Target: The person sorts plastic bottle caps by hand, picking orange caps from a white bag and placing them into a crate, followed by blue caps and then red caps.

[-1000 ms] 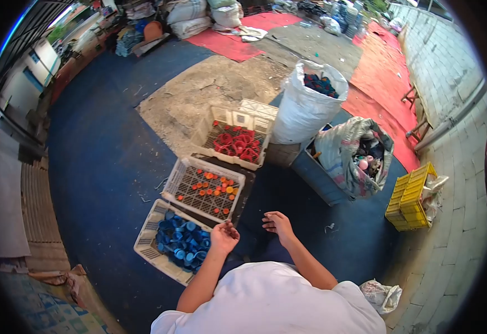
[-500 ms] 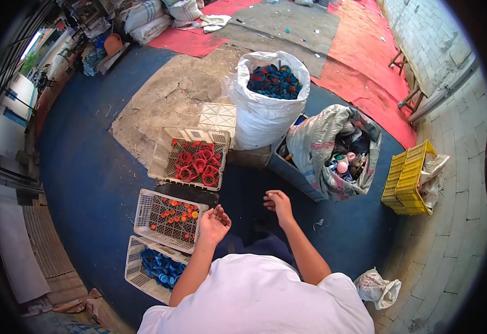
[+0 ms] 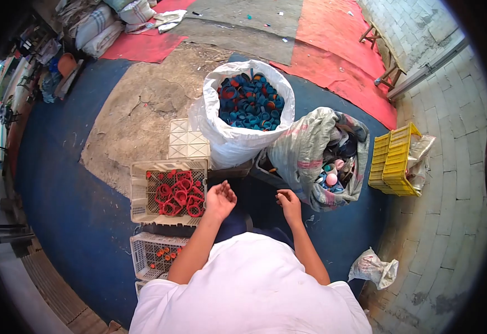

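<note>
My left hand [image 3: 220,201] is raised, palm up with its fingers loosely curled apart and nothing in it, just right of the crate of red rings [image 3: 180,193]. My right hand [image 3: 290,205] hangs in the air below the grey sack [image 3: 302,150] of mixed plastic pieces; its fingers are bent inward and hold nothing I can see. Beyond both hands stands a tall white sack [image 3: 238,147] full of dark blue and red caps [image 3: 250,100]. A crate with orange caps [image 3: 143,256] lies left of my left forearm.
An upturned white crate [image 3: 189,140] stands behind the red rings. To the right are a yellow crate [image 3: 389,160], a small plastic bag [image 3: 373,268] and a block wall [image 3: 449,167]. Stuffed sacks [image 3: 98,28] and red mats [image 3: 332,50] lie farther back.
The view has shifted forward and turned, so the white sack looks larger and nearer and the crate of blue pieces has almost left view. Both hands stay raised.
</note>
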`<move>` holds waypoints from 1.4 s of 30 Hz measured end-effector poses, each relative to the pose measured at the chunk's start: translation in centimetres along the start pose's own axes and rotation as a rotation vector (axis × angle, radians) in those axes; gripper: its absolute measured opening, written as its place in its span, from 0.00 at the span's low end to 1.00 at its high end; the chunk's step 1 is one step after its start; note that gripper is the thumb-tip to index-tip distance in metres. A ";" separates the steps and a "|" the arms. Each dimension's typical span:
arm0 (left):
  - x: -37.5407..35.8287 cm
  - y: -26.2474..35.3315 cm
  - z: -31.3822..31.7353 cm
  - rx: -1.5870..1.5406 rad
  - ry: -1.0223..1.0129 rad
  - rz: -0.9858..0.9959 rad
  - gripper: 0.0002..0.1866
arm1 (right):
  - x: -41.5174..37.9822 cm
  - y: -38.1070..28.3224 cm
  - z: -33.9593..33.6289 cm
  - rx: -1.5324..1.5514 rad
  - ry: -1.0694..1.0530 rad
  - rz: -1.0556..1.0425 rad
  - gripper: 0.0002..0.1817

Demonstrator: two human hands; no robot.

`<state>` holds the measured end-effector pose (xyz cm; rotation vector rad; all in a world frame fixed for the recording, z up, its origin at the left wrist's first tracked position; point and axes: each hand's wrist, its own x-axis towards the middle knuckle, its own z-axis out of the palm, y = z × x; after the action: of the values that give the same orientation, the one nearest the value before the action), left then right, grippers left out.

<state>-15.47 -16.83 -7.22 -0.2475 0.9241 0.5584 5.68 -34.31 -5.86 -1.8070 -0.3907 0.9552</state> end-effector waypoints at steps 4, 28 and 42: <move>1.5 4.1 7.4 0.152 -0.163 0.013 0.13 | 3.3 -4.0 1.9 0.043 0.038 -0.077 0.11; -0.4 7.0 13.9 0.173 -0.431 0.214 0.29 | 35.0 -19.9 15.7 -0.986 -0.215 -0.797 0.13; -1.6 6.0 15.3 0.256 -0.407 0.361 0.32 | 40.8 -17.1 17.4 -0.563 -0.297 -0.546 0.10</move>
<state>-9.03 -5.79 3.25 0.2640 0.6343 0.7802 21.07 10.35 -11.27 -1.8819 -1.3735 0.7587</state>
